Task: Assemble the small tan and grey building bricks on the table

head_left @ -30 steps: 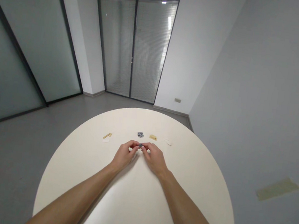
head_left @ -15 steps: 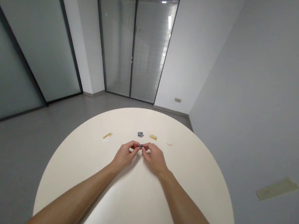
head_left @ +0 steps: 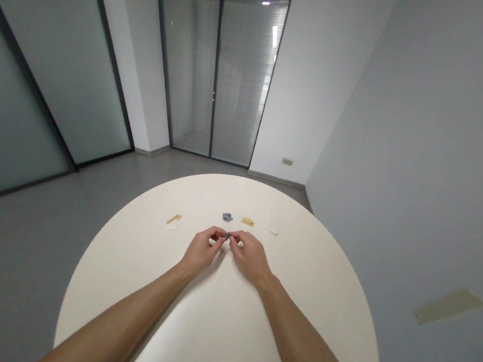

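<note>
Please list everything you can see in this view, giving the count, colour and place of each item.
Round table top: one, cream, filling the foreground.
Small grey piece: one, grey, between both hands.
Grey piece cluster: one small group, grey, on the table beyond the hands.
Flat tan piece: one, tan, right of the cluster.
Tan strip: one, tan, left on the table.
White scraps: two, white, left and right on the table.
Glazed double door: one, dark-framed, ahead.
Grey floor: one, grey, around the table.
Left hand: one, bare, pinching the piece.
Right hand: one, bare, pinching the piece.
</note>
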The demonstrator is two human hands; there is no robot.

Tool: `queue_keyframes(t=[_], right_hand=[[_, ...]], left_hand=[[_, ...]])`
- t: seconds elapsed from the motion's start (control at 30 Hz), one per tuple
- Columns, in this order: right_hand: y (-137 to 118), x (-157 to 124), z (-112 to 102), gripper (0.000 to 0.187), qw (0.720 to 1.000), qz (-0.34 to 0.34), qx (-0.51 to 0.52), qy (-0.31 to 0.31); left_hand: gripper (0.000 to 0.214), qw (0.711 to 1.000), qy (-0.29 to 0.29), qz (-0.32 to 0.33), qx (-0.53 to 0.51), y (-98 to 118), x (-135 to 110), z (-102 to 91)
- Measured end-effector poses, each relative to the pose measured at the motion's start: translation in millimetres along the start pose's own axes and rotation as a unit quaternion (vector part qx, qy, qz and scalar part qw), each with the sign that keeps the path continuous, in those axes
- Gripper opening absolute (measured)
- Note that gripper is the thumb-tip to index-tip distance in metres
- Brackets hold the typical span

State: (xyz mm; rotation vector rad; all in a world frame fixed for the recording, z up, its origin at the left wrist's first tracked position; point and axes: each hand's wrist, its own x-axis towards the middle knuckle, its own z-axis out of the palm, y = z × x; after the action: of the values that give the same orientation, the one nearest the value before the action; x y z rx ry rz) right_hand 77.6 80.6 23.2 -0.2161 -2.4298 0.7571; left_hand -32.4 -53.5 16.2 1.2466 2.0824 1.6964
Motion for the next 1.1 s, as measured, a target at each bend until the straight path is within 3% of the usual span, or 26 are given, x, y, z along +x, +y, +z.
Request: queue_keyframes(t=[1.1], right_hand=[[0.5,-0.1,0.4,0.011,1.0,0.006,-0.005,0.008]], left_hand=[[0.02,1.0,-0.016,0.006,0.007,-2.2,-0.2,-0.2]])
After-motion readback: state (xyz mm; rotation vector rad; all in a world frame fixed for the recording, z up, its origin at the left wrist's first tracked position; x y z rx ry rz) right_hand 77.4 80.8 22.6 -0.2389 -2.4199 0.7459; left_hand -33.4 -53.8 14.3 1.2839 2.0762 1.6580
